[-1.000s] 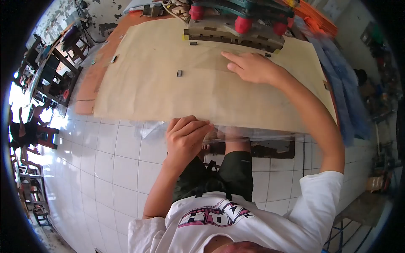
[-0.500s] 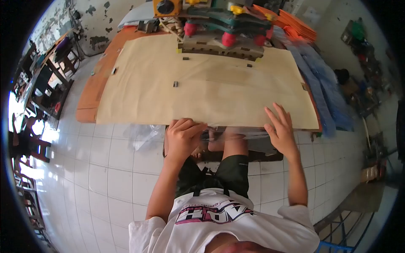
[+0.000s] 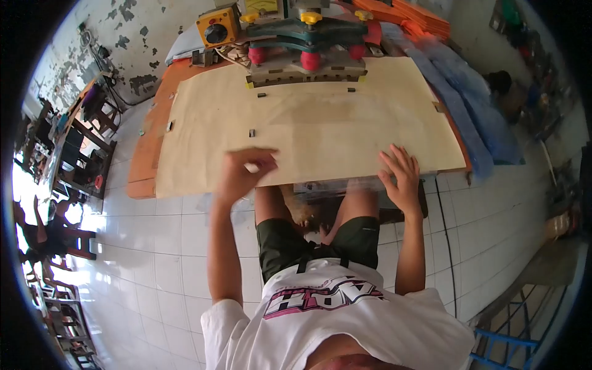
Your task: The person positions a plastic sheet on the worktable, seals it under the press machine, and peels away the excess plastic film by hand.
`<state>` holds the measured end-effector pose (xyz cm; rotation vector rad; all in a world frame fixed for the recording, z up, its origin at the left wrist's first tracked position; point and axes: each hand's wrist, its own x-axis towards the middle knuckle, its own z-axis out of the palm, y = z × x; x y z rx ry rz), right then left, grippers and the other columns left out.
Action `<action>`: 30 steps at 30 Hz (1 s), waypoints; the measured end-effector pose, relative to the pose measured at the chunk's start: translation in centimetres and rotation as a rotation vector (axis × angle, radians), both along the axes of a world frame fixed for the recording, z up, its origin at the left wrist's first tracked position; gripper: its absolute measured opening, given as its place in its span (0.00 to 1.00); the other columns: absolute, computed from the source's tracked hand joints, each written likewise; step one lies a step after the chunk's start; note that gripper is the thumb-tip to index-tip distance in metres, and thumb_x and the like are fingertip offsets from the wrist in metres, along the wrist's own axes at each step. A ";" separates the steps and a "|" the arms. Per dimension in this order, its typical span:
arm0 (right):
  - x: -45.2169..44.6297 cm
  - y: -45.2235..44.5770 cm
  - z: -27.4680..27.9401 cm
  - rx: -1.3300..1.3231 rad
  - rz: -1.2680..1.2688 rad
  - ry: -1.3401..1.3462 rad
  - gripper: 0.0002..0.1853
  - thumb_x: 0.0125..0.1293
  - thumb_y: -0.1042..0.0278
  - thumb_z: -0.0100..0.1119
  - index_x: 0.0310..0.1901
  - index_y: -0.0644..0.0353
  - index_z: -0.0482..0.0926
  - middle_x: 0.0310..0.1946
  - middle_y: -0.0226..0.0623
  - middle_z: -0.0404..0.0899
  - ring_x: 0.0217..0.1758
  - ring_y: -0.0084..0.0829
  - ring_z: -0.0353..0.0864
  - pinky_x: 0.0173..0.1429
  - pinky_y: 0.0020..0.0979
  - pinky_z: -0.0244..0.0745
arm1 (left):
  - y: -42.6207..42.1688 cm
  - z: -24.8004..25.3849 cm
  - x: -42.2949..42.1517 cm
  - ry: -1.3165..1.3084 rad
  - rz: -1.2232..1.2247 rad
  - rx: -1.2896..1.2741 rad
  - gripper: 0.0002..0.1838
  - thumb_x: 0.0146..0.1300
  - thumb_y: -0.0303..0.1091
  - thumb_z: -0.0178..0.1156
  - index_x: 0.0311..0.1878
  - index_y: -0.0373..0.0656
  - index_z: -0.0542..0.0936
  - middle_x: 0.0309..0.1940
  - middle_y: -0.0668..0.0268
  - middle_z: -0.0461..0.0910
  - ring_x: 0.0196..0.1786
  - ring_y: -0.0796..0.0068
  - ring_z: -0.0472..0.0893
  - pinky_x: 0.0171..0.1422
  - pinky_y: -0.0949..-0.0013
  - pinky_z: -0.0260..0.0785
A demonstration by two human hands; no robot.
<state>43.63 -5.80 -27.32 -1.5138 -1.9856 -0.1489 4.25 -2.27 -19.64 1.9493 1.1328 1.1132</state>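
Tan sheet point(image 3: 308, 139), upper centre. Over its near edge, the left hand point(image 3: 237, 172) curls, grip unclear; the right hand point(image 3: 402, 179) spreads open, centre right. Lower centre: white shirt point(image 3: 364, 324), bold pink-and-black lettering, not surely legible.

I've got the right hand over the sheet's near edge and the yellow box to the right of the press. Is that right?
Not quite: the head view shows the yellow box to the left of the press. The right hand is indeed over the near edge of the sheet.
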 end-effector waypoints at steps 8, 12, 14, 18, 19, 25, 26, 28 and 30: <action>-0.2 -0.1 1.0 -0.039 -0.002 0.025 0.23 0.71 0.46 0.55 0.63 0.45 0.78 0.71 0.38 0.67 0.76 0.46 0.60 0.77 0.56 0.45 | 14.3 6.4 -14.1 -0.094 0.238 0.103 0.24 0.60 0.23 0.63 0.61 0.36 0.77 0.39 0.61 0.86 0.38 0.78 0.83 0.45 0.74 0.75; -3.0 -0.3 1.4 -0.083 -0.034 0.019 0.23 0.71 0.47 0.55 0.63 0.45 0.78 0.71 0.40 0.67 0.76 0.47 0.60 0.76 0.57 0.47 | 13.1 7.3 -13.8 0.400 1.010 0.708 0.25 0.58 0.29 0.69 0.60 0.42 0.77 0.51 0.55 0.82 0.53 0.63 0.82 0.57 0.64 0.72; -4.2 -0.2 1.5 -0.093 -0.068 0.013 0.23 0.70 0.49 0.56 0.63 0.47 0.78 0.70 0.42 0.67 0.75 0.48 0.61 0.76 0.59 0.48 | 9.0 6.2 -8.3 0.320 0.675 0.676 0.24 0.58 0.29 0.69 0.58 0.41 0.78 0.54 0.54 0.80 0.59 0.58 0.78 0.62 0.61 0.70; -4.0 -0.6 2.0 -0.100 -0.056 0.084 0.21 0.68 0.57 0.60 0.60 0.51 0.79 0.68 0.43 0.69 0.73 0.49 0.63 0.76 0.59 0.48 | 1.9 0.3 2.4 0.275 0.243 0.285 0.18 0.56 0.29 0.69 0.52 0.42 0.81 0.56 0.55 0.79 0.59 0.53 0.78 0.62 0.57 0.70; -3.4 -0.8 1.9 -0.052 -0.036 0.238 0.20 0.67 0.60 0.61 0.59 0.53 0.79 0.68 0.44 0.69 0.74 0.49 0.63 0.76 0.57 0.48 | 1.3 -1.0 3.6 0.289 0.257 0.250 0.17 0.56 0.30 0.69 0.50 0.43 0.82 0.56 0.55 0.79 0.59 0.53 0.77 0.63 0.56 0.69; 1.2 -2.4 -0.6 0.431 -0.641 0.490 0.26 0.65 0.63 0.65 0.62 0.60 0.70 0.55 0.45 0.76 0.63 0.45 0.72 0.72 0.51 0.59 | 1.8 -3.9 5.5 0.433 0.314 0.264 0.13 0.59 0.36 0.66 0.46 0.45 0.83 0.54 0.58 0.80 0.59 0.55 0.77 0.68 0.52 0.63; 1.7 -2.6 -1.3 0.366 -0.754 0.885 0.26 0.65 0.63 0.65 0.61 0.59 0.69 0.51 0.43 0.76 0.59 0.44 0.74 0.68 0.50 0.63 | 1.8 -3.9 5.6 0.427 0.308 0.258 0.13 0.59 0.36 0.66 0.46 0.45 0.83 0.54 0.58 0.80 0.59 0.55 0.77 0.68 0.52 0.63; 3.3 -3.1 -1.9 0.290 -0.848 1.277 0.26 0.65 0.62 0.66 0.61 0.57 0.67 0.48 0.41 0.76 0.55 0.43 0.75 0.64 0.50 0.68 | 1.8 -3.7 5.6 0.455 0.321 0.305 0.13 0.58 0.34 0.67 0.46 0.43 0.83 0.53 0.58 0.80 0.58 0.54 0.77 0.63 0.54 0.67; 4.2 -3.6 -1.7 -0.217 -0.493 2.038 0.24 0.64 0.61 0.67 0.58 0.55 0.69 0.46 0.39 0.76 0.51 0.40 0.76 0.57 0.46 0.73 | 1.8 -3.6 5.6 0.453 0.319 0.297 0.13 0.58 0.34 0.67 0.46 0.44 0.83 0.53 0.58 0.80 0.58 0.54 0.77 0.63 0.54 0.67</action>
